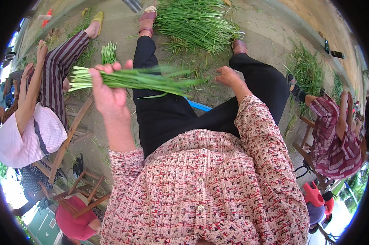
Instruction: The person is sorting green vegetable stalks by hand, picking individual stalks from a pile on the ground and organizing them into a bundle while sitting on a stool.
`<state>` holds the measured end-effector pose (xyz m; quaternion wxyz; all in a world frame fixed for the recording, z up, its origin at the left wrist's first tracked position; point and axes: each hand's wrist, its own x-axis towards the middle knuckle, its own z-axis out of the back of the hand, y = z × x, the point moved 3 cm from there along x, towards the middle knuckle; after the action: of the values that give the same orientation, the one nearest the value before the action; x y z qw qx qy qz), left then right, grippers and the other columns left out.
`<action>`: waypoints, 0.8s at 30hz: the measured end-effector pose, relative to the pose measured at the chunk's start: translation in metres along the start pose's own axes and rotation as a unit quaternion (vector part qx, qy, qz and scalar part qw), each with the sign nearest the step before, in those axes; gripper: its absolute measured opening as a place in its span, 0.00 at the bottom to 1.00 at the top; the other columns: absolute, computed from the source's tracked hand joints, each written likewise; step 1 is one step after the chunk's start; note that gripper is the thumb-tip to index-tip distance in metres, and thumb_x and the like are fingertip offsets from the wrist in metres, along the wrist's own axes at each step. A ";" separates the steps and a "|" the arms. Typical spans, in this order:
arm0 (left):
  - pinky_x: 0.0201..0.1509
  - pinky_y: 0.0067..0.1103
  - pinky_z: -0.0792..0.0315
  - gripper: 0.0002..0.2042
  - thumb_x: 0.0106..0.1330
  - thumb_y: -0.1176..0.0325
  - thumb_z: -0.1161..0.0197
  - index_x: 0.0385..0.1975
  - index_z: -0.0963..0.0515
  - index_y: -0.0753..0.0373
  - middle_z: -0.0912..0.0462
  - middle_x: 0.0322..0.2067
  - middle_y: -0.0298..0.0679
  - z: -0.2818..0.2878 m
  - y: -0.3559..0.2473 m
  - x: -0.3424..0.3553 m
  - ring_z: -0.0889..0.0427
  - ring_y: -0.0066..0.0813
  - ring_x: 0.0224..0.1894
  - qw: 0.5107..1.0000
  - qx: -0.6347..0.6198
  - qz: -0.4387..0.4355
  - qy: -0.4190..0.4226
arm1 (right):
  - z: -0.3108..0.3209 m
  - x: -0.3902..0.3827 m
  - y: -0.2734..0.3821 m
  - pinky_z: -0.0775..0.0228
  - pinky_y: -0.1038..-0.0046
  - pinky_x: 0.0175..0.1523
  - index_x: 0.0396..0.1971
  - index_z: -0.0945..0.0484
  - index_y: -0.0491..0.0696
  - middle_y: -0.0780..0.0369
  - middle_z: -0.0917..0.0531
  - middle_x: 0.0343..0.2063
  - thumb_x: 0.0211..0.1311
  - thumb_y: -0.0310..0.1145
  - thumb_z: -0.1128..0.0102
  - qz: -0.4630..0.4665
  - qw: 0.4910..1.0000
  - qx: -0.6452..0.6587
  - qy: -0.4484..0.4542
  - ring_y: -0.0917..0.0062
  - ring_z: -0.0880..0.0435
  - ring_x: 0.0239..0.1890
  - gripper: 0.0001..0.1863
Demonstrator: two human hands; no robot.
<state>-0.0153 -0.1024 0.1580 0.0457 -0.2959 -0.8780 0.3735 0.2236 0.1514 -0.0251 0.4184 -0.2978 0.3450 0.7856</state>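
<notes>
One bundle of long green stalks [151, 79] is in hand, held off the ground, nearer the wearer than the large heap [196, 24] and mostly to that heap's left. Its pale ends point left; its green ends spread right and are partly blurred.

Two hands of the wearer are in view. The left hand [111, 96] is closed round the bundle near the pale ends. The right hand [230, 77], nearer the wearer than the large heap and slightly to its right, has loosely bent fingers; whether fingertips and thumb meet cannot be told.

Two mauve shoes [149, 16] flank the large heap, one on each side. One small bundle [108, 53] lies on the ground to the heap's left, and one looser pile [307, 65] lies to its right. One blue strip [198, 105] shows between the wearer's thighs, on the heap's near side.

At least two other people are present: one in striped trousers [56, 71], well left of the large heap, beside one yellow shoe [98, 18]; one in maroon patterned clothing [337, 139], well to its right. One wooden stool [81, 192] stands far to the heap's near left.
</notes>
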 end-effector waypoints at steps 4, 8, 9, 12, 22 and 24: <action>0.43 0.33 0.28 0.14 0.68 0.53 0.48 0.28 0.31 0.56 0.34 0.21 0.29 0.028 0.054 0.004 0.31 0.22 0.25 0.993 0.034 0.079 -0.076 | -0.019 0.050 -0.015 0.37 0.61 0.60 0.50 0.25 0.50 0.54 0.25 0.54 0.50 0.36 0.42 0.014 0.998 0.011 -0.054 0.61 0.28 0.57 0.23; 0.32 0.24 0.34 0.14 0.70 0.52 0.50 0.28 0.33 0.56 0.37 0.19 0.29 0.059 0.087 0.005 0.35 0.20 0.21 0.980 0.021 0.134 -0.147 | -0.024 0.082 -0.004 0.36 0.60 0.59 0.49 0.26 0.49 0.54 0.26 0.54 0.51 0.35 0.45 0.018 0.998 0.027 -0.063 0.59 0.28 0.57 0.22; 0.30 0.22 0.36 0.15 0.70 0.52 0.50 0.27 0.34 0.55 0.38 0.18 0.28 0.068 0.092 0.006 0.37 0.19 0.20 0.978 0.019 0.143 -0.154 | -0.025 0.090 0.000 0.36 0.60 0.59 0.50 0.26 0.49 0.54 0.27 0.54 0.52 0.34 0.46 0.024 0.998 0.026 -0.060 0.58 0.29 0.57 0.22; 0.28 0.21 0.37 0.15 0.70 0.52 0.50 0.26 0.35 0.56 0.39 0.18 0.28 0.085 0.104 0.009 0.38 0.18 0.19 0.981 0.009 0.164 -0.104 | -0.032 0.123 0.007 0.35 0.59 0.58 0.53 0.30 0.50 0.55 0.31 0.57 0.53 0.32 0.46 0.038 0.996 0.035 -0.073 0.58 0.31 0.58 0.24; 0.26 0.20 0.33 0.17 0.64 0.50 0.42 0.26 0.37 0.56 0.38 0.14 0.26 0.078 0.113 0.027 0.36 0.16 0.14 0.968 0.074 0.238 -0.032 | -0.034 0.226 0.014 0.31 0.60 0.53 0.52 0.37 0.46 0.56 0.32 0.54 0.49 0.28 0.39 -0.004 0.972 -0.017 -0.233 0.62 0.30 0.55 0.28; 0.26 0.21 0.33 0.18 0.62 0.49 0.41 0.26 0.35 0.57 0.37 0.13 0.28 0.080 0.114 0.029 0.36 0.17 0.13 0.965 0.081 0.244 -0.041 | -0.033 0.239 0.015 0.29 0.59 0.48 0.45 0.34 0.48 0.56 0.28 0.46 0.48 0.28 0.37 -0.049 0.970 -0.040 -0.234 0.62 0.26 0.51 0.23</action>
<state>-0.0078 -0.0745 0.0192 -0.0592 -0.4812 -0.7472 0.4546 0.1038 0.2269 -0.2208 0.5132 -0.1386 0.1909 0.8252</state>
